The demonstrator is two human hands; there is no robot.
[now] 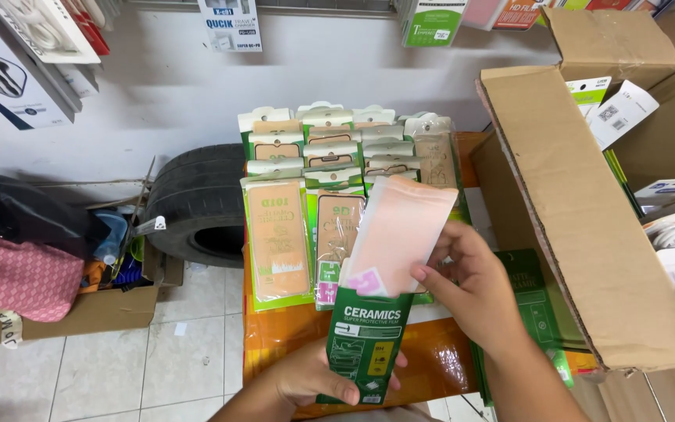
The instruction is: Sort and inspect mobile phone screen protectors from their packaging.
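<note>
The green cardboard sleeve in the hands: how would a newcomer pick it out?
Start at the orange table beside the big cardboard box. In front of the rows of packets, the left hand grips a dark green cardboard sleeve, the only one with a pale pink sheet sticking out.

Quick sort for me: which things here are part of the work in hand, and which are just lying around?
In hand:
left hand gripping green sleeve
right hand pinching pink film sheet
packet rows behind

Lying about:
tyre
open cardboard box
pink cloth

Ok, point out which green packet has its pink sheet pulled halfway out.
The packet in both hands: the left hand grips it, the right hand draws the pink sheet.
</note>
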